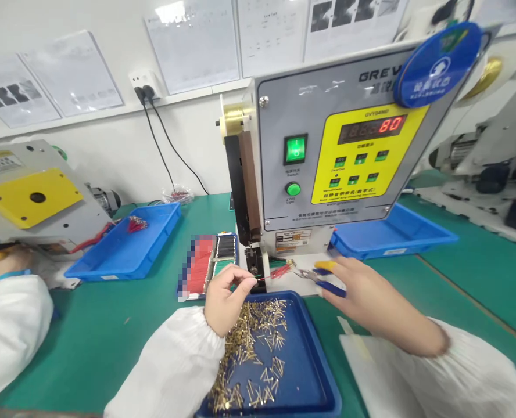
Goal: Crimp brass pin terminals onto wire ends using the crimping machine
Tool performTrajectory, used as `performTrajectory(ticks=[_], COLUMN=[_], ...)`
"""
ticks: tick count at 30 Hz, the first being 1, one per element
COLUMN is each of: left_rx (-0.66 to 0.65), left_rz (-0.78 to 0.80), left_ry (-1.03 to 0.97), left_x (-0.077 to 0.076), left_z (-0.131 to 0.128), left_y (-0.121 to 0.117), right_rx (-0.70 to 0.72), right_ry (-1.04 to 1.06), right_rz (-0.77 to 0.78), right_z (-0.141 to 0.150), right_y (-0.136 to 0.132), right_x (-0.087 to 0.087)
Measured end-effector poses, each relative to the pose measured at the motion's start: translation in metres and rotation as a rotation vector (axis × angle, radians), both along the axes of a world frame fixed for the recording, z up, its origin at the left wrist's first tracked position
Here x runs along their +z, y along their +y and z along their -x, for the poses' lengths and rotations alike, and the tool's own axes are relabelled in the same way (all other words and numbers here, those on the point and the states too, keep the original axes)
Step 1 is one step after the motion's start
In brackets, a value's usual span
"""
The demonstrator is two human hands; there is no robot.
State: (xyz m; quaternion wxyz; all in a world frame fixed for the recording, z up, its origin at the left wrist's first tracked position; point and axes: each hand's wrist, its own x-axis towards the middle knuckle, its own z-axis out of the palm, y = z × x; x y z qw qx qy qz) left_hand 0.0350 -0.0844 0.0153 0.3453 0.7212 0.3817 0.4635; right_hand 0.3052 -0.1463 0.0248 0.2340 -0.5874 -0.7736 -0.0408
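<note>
Both hands worked close together in front of a grey crimping machine point(328, 145). The left hand point(225, 302) pinched a thin red wire point(262, 278) between thumb and forefinger, with the other fingers loosely curled, and the wire pointed right toward the machine's base. The right hand point(380, 302) was wrapped around small pliers with blue and yellow handles point(328, 278), their steel nose just beside a bundle of red and green wires point(282, 269) lying on the pale machine base. Below the hands, loose brass terminals point(249, 348) lay scattered in a dark blue plastic tray point(323, 360). The machine's yellow control panel point(366, 174) showed 80 on a red display point(391, 125), above a lit green switch point(295, 149). Two shallow bright blue trays point(122, 244) point(393, 232) stood on the green bench mat point(110, 348), one on each side of the machine. A co-worker's white sleeve point(9, 325) showed at far left
</note>
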Motion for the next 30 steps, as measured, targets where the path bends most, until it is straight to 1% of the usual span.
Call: performTrajectory(ticks=[2, 4, 5, 6, 8, 9, 11, 13, 15, 17, 18, 20, 22, 24, 27, 30], left_rx=[-0.008, -0.01, -0.01, -0.009, -0.008, -0.011, -0.022, -0.029, -0.031, -0.032, -0.031, -0.019, 0.007, 0.025, 0.052, 0.14], left_rz=[0.002, -0.001, 0.001, 0.009, 0.037, 0.051, 0.069, 0.068, 0.06, 0.041, 0.032, 0.013, 0.001, -0.001, 0.006, -0.051], left_ry=[0.01, 0.016, 0.017, 0.015, 0.0, -0.01, -0.025, -0.032, -0.028, -0.016, -0.008, 0.001, 0.007, 0.011, 0.016, -0.02], left_x=[0.002, 0.004, 0.004, 0.005, 0.006, 0.005, 0.004, 0.003, 0.002, 0.002, 0.002, 0.002, 0.001, 0.0, -0.003, -0.001], left_z=[0.0, 0.0, 0.0, 0.0, 0.0, 0.0, 0.0, 0.0, 0.0, 0.0, 0.001, 0.001, 0.001, 0.001, 0.002, 0.003], left_y=[-0.002, -0.004, -0.005, -0.005, -0.006, -0.006, -0.006, -0.006, -0.005, -0.004, -0.004, -0.003, -0.002, -0.001, -0.001, 0.0], right_rx=[-0.056, -0.117, -0.145, -0.144, -0.153, -0.152, -0.136, -0.088, 0.0, 0.142, 0.207, 0.315, 0.451, 0.538, 0.569, 0.542], right_ry=[-0.067, -0.082, -0.087, -0.096, -0.109, -0.116, -0.115, -0.08, -0.026, 0.059, 0.108, 0.205, 0.277, 0.386, 0.605, 0.849], right_rz=[0.108, 0.196, 0.244, 0.29, 0.28, 0.252, 0.18, 0.145, 0.196, 0.26, 0.314, 0.473, 0.628, 0.743, 0.862, 0.926], right_z=[-0.03, -0.061, -0.075, -0.087, -0.1, -0.1, -0.088, -0.058, -0.018, 0.025, 0.044, 0.074, 0.091, 0.096, 0.091, 0.081], right_y=[-0.019, -0.036, -0.042, -0.048, -0.052, -0.051, -0.045, -0.032, -0.015, 0.005, 0.016, 0.038, 0.058, 0.072, 0.08, 0.079], right_x=[-0.006, -0.01, -0.011, -0.011, -0.006, -0.003, 0.007, 0.02, 0.036, 0.052, 0.058, 0.067, 0.068, 0.063, 0.049, 0.035])
